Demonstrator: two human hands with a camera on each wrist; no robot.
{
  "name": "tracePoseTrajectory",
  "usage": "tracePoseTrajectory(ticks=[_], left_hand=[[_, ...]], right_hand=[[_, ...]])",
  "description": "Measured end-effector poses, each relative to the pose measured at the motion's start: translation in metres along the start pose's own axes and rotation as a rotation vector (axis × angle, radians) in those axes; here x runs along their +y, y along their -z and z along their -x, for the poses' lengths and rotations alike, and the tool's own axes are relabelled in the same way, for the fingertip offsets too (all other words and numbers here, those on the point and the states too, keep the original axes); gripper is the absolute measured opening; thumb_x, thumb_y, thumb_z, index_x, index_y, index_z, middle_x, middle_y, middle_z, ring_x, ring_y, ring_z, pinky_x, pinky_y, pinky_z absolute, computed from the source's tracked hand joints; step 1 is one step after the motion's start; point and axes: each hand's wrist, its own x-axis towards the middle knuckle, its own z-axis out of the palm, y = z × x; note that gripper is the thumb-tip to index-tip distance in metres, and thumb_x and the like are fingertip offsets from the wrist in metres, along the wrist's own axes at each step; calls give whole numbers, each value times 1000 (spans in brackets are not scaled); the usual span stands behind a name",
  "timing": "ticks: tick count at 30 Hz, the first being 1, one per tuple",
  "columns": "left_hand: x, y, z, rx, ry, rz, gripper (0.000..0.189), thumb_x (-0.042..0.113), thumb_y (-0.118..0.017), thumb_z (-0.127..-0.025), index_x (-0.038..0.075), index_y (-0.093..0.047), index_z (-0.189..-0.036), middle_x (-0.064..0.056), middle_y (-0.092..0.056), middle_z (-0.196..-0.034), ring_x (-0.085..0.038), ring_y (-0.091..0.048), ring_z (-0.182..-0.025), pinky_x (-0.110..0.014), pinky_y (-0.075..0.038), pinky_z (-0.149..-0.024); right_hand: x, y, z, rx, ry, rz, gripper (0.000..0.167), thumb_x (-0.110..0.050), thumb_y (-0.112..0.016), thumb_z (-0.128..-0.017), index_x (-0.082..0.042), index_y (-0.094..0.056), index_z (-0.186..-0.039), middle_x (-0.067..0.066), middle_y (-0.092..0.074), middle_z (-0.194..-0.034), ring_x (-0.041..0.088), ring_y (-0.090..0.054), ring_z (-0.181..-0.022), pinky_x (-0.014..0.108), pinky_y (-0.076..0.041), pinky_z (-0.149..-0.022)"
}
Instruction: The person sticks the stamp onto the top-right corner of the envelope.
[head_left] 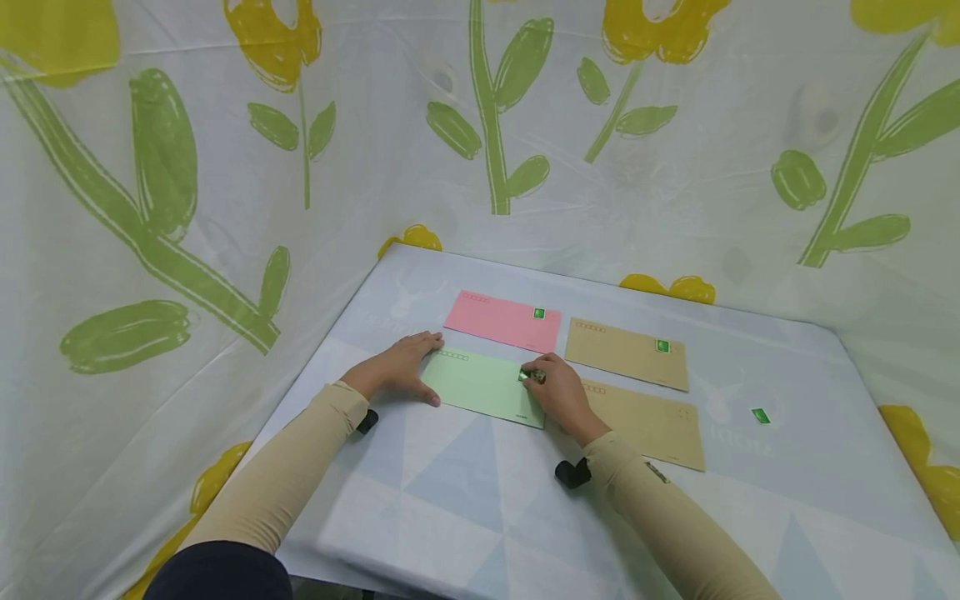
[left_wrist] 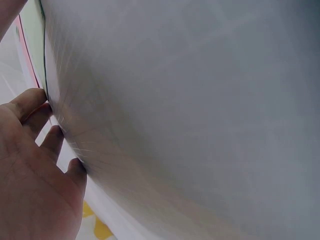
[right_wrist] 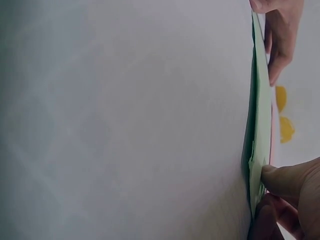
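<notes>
A pale green envelope (head_left: pixel 480 385) lies on the table in front of me. My left hand (head_left: pixel 397 367) rests at its left end, thumb and fingers spread apart; in the left wrist view its fingertips (left_wrist: pixel 76 167) touch the tabletop. At the envelope's upper right corner, my right hand (head_left: pixel 561 395) pinches a small green stamp (head_left: pixel 523 376) between thumb and fingers, partly hiding it. The right wrist view shows the thumb (right_wrist: pixel 280 179) close against the green envelope (right_wrist: pixel 261 100); whether the stamp touches the paper I cannot tell.
Behind lies a pink envelope (head_left: pixel 498 321) bearing a green stamp. To the right, one brown envelope (head_left: pixel 622 354) carries a stamp; another brown envelope (head_left: pixel 645 425), nearer, sits partly under my right hand. A loose stamp (head_left: pixel 761 416) lies farther right. Flowered cloth (head_left: pixel 375 167) surrounds the table.
</notes>
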Motion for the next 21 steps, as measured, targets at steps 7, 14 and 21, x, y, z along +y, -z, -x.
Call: tracePoseTrajectory(ticks=[7, 14, 21], left_hand=[[0, 1, 1, 0, -12, 3, 118, 54, -91, -70, 4, -32, -159, -9, -22, -168, -30, -13, -156, -47, -14, -127], [0, 1, 1, -4, -6, -3, 117, 54, -91, -70, 5, -31, -159, -8, -22, -168, -29, -13, -156, -46, -14, -127], [0, 1, 2, 6, -20, 0, 117, 53, -91, -70, 4, -32, -158, -10, -23, -168, -31, -14, -156, -47, -14, -127]], right_hand=[[1, -1, 0, 15, 3, 5, 22, -14, -73, -93, -7, -77, -114, 8, -66, -122, 24, -64, -100, 42, -56, -90], [0, -1, 0, 21, -9, -16, 24, -15, -74, -93, -8, -76, -115, 8, -65, -124, 22, -63, -94, 39, -56, -84], [0, -2, 0, 28, -32, -34, 25, -15, -74, -93, -8, -75, -117, 10, -61, -126, 22, -62, -91, 36, -56, -78]])
